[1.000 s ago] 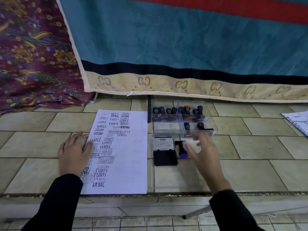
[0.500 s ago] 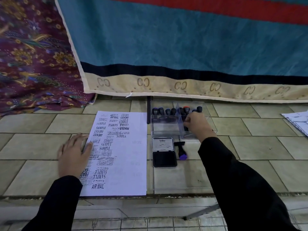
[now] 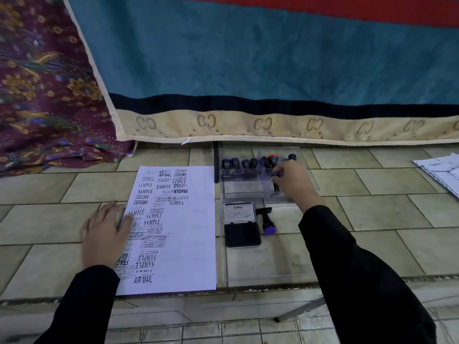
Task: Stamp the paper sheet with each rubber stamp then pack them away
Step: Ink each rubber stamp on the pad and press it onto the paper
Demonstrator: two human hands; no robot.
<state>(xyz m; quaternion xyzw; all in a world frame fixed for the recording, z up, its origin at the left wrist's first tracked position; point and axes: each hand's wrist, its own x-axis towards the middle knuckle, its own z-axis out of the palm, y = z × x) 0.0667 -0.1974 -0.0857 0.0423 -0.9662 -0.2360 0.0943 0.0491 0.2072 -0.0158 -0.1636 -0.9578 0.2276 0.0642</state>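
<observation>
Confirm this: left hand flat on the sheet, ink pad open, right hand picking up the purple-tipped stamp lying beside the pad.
Wrong on the right hand: in the head view its grip is on a boxed stamp inside the clear box. The purple-tipped stamp beside the ink pad lies untouched. The rest stands.

One sheet [image 3: 183, 232] and one pad [image 3: 241, 224] are lying out. Four stamps [image 3: 234, 163] are standing in the box's [image 3: 239, 193] left compartment, one stamp [image 3: 267, 220] lying loose.

The paper sheet [image 3: 178, 232] lies flat, full of black words. Dark stamps [image 3: 244, 163] stand in a clear box [image 3: 238, 189].
</observation>
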